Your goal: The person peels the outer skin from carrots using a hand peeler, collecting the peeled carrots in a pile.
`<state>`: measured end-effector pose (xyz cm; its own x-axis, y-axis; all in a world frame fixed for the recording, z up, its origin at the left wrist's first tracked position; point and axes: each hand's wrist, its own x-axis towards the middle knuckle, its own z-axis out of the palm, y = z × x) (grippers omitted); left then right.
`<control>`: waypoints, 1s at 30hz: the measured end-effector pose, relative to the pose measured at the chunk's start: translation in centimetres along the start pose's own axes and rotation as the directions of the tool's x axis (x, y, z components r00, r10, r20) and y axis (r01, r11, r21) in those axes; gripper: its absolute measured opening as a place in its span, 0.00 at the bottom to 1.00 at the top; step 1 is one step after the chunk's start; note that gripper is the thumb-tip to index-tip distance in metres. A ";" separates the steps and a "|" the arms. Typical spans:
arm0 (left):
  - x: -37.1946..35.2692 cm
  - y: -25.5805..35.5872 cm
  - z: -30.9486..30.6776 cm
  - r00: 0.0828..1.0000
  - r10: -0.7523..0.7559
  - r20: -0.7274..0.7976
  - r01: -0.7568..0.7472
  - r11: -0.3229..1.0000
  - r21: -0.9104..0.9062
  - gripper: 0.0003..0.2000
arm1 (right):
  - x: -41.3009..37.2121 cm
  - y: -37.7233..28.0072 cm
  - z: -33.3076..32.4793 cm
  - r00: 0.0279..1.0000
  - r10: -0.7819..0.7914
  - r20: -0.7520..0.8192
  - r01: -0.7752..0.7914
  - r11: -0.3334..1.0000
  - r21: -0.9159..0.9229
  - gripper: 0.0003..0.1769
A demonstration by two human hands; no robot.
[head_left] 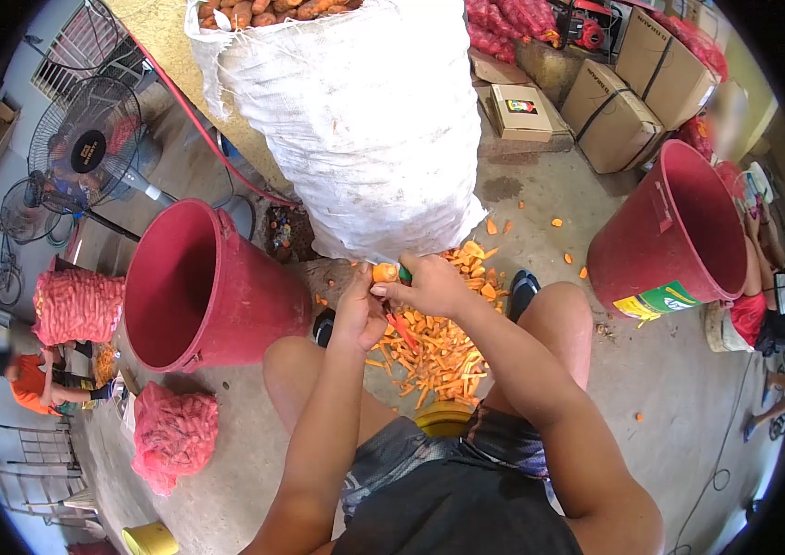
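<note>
My left hand is closed around a peeled orange carrot, its cut round end showing. Beside it, my right hand grips a knife with a green handle; the fingers hide most of that handle, and the blade lies against the carrot. Both hands meet in front of a tall white woven sack, whose open top shows unpeeled, brownish-orange roots. Below the hands, a heap of orange strips and cut pieces covers the floor between my feet. A bright red-orange strip shows just under my left hand.
Large red bins stand left and right. Pink mesh bags sit at left, near a standing fan and a seated person. Cardboard boxes stand at back right. A yellow container's rim shows between my legs.
</note>
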<state>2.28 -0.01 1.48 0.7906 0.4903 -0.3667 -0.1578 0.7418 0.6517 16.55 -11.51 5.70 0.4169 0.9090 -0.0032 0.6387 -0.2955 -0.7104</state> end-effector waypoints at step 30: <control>0.4 6.4 0.7 0.782 0.258 0.568 -0.216 0.966 -0.141 0.25 | 0.3 1.5 -6.7 0.963 0.259 0.078 -0.227 0.614 0.756 0.14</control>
<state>1.99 4.61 5.91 0.9134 0.3147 0.2583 -0.4067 0.6749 0.6158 21.99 -13.68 9.33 0.5162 0.8214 -0.2426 -0.1918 -0.1652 -0.9674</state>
